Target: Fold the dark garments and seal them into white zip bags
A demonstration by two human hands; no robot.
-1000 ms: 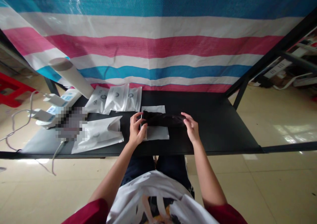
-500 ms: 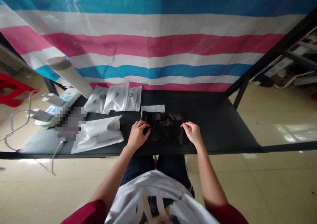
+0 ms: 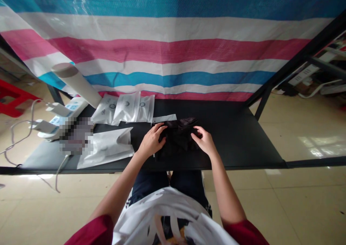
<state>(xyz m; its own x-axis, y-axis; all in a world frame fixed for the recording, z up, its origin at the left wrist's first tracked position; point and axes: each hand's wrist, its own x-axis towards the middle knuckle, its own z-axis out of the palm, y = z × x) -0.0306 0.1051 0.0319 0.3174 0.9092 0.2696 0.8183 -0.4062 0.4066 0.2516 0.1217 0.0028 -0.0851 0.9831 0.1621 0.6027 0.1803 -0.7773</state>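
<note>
**Black cloth, bunched, under two hands on a black table**

Item: black cloth [image 3: 177,138], soft and gathered into a loose heap, at the middle of the table's near side, lying over a flat white bag [image 3: 164,118] whose top edge shows beyond it.

Left hand [image 3: 151,141]: fingers spread, resting on the cloth's left side; no pinch.

Right hand [image 3: 204,141]: fingers curved against the cloth's right side; pinch or plain touch, cannot tell.

Nearby, on the black table [image 3: 243,144]: three printed zip bags [image 3: 125,107] in a row, overlapping; a larger white bag [image 3: 105,148] left of the left hand; a pale tube [image 3: 75,82] lying tilted; a power strip [image 3: 67,109] with white plugs [image 3: 45,126]; beside it, a pixelated patch [image 3: 76,136], contents unreadable.

Behind: striped tarp [image 3: 173,50].
</note>
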